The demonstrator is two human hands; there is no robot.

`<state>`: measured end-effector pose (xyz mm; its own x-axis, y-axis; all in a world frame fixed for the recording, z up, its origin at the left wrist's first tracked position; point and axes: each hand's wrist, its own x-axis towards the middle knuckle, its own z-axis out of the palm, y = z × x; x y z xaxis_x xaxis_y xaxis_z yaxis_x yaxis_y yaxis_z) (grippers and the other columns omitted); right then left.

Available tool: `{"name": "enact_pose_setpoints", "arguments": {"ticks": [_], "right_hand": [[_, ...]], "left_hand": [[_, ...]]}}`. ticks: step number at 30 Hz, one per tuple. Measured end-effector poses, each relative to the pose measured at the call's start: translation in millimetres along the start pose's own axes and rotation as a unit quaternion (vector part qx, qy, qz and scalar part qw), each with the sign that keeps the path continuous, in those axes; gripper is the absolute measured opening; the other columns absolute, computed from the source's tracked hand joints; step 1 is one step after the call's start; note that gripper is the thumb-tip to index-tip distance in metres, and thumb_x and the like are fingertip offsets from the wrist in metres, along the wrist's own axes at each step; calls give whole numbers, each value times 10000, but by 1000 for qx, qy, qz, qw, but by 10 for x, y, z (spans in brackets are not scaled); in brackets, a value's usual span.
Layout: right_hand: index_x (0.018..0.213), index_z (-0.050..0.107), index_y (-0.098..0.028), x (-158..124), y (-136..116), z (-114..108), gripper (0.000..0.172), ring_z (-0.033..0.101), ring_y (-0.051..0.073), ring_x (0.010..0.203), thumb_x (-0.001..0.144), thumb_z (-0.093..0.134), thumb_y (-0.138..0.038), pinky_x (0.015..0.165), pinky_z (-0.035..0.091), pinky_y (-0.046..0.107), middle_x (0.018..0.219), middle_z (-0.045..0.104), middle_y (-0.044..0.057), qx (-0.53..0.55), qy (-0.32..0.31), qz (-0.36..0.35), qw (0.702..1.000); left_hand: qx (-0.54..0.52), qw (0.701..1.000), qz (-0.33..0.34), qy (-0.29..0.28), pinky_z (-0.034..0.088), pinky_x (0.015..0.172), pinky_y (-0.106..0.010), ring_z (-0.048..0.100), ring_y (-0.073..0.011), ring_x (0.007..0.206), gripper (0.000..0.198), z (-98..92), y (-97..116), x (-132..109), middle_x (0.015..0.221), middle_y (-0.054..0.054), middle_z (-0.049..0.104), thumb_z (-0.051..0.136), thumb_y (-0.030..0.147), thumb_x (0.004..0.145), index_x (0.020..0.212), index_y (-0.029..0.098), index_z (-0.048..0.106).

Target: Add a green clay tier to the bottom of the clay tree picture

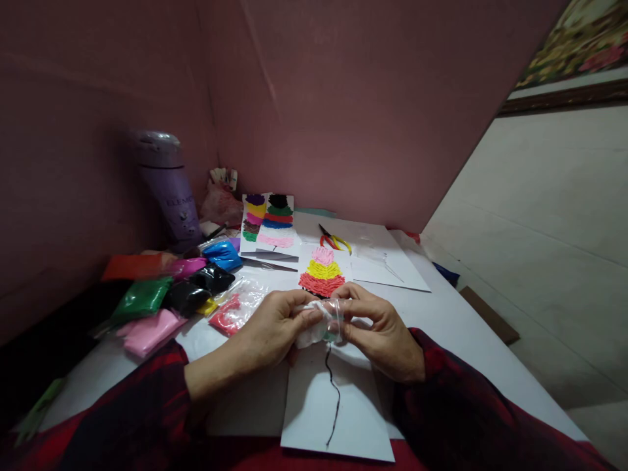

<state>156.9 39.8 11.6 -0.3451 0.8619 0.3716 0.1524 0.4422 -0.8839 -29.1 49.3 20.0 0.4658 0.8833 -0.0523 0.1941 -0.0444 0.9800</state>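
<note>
A small clear plastic bag with white clay in it is held between both hands, above a white card. Closed around its left side is my left hand, thumb on top. My right hand pinches the bag's right edge, where clear film shows. Under them lies the white card, with a wavy black line running down its lower half. Rows of pink, yellow and coral clay strands cover the card's upper part. The hands hide the middle of the card.
Several bags of coloured clay, one green, pile up at the left. A purple bottle stands behind them. Two decorated cards lean at the back. Red-and-yellow-handled pliers and a thin tool lie on the white table.
</note>
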Motion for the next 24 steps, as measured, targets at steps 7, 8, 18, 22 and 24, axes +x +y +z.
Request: {"name": "enact_pose_setpoints", "arguments": {"ticks": [7, 8, 18, 22, 24], "right_hand": [[888, 742, -256, 25, 25, -39, 157, 538, 172, 800, 788, 651, -176, 675, 492, 322, 858, 553, 33, -4, -4, -37, 999], [890, 737, -249, 23, 22, -40, 158, 545, 174, 807, 791, 645, -168, 679, 493, 323, 864, 560, 37, -13, -3, -45, 999], [843, 746, -250, 4, 58, 4, 139, 563, 172, 797, 742, 705, -163, 628, 489, 292, 848, 586, 33, -14, 19, -38, 999], [831, 754, -269, 21, 93, -22, 128, 577, 167, 807, 725, 731, -199, 639, 500, 297, 867, 606, 29, 69, 13, -16, 997], [828, 754, -280, 29, 87, -41, 125, 577, 163, 794, 729, 730, -209, 655, 501, 314, 865, 615, 23, 88, 2, -16, 996]], "left_hand": [[-10, 999, -6, -42, 313, 323, -161, 421, -67, 343, 292, -3, -20, -4, 512, 66, 467, 554, 429, 839, 843, 140, 595], [-6, 999, -7, -43, 310, 323, -162, 419, -69, 342, 292, -4, -18, -5, 512, 68, 462, 555, 433, 839, 844, 143, 591], [107, 991, 55, -58, 364, 480, -181, 487, -100, 570, 234, -18, 38, -12, 694, 7, 531, 520, 334, 875, 827, 124, 613], [44, 996, 21, -77, 326, 403, -179, 441, -78, 441, 285, -20, 35, -23, 597, 41, 500, 532, 410, 869, 869, 137, 612], [-6, 996, -10, -90, 280, 345, -174, 382, -65, 354, 339, -22, 22, -27, 518, 70, 446, 556, 477, 843, 877, 144, 608]]}}
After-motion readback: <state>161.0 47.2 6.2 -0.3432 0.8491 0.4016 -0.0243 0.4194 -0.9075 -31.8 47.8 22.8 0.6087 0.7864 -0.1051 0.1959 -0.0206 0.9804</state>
